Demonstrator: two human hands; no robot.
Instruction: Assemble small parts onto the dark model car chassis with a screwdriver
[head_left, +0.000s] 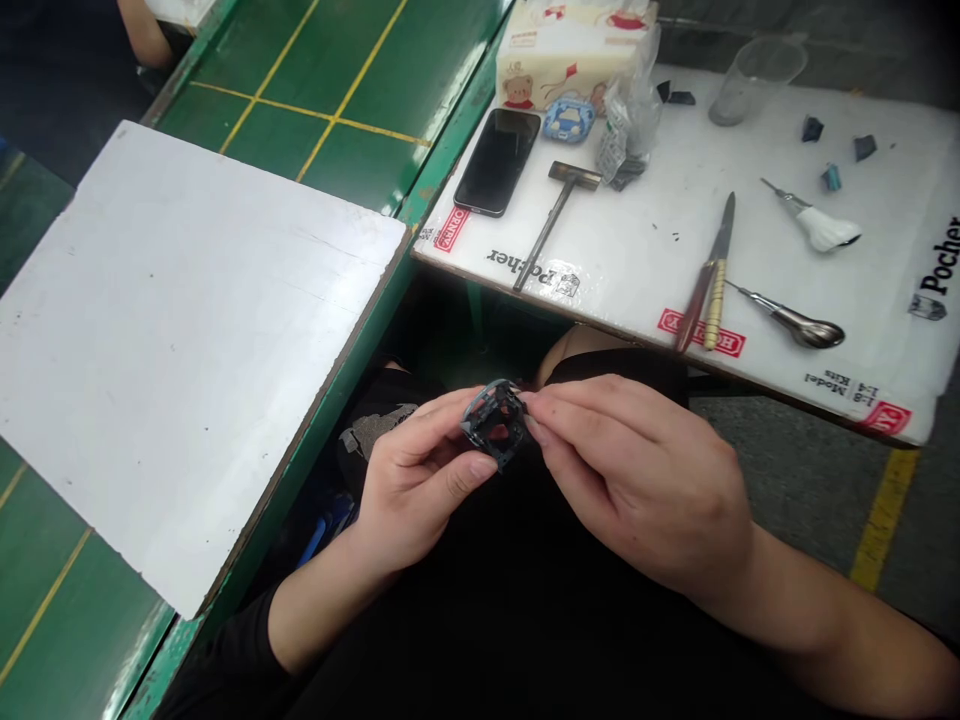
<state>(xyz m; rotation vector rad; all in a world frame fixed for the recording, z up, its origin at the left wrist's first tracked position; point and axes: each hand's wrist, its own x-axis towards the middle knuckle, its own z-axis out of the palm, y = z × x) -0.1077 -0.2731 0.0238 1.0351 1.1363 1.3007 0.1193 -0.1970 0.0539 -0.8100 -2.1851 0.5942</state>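
Note:
A small dark frame-like part [496, 425] with openings through it is held over my lap. My left hand [420, 475] grips it from the left, thumb along its lower edge and fingers behind. My right hand [645, 480] is at its upper right edge, thumb and index finger pinched together there; whether a small thing sits between those fingertips is too small to tell.
A white board [202, 350] lies on the green table at left. On the right table [637, 270] are a phone [497, 162], a small hammer [559, 215], knives, two pointed tools, a clear cup [750, 85], dark scraps and a tissue pack [574, 55]. Another person's arm shows at top left.

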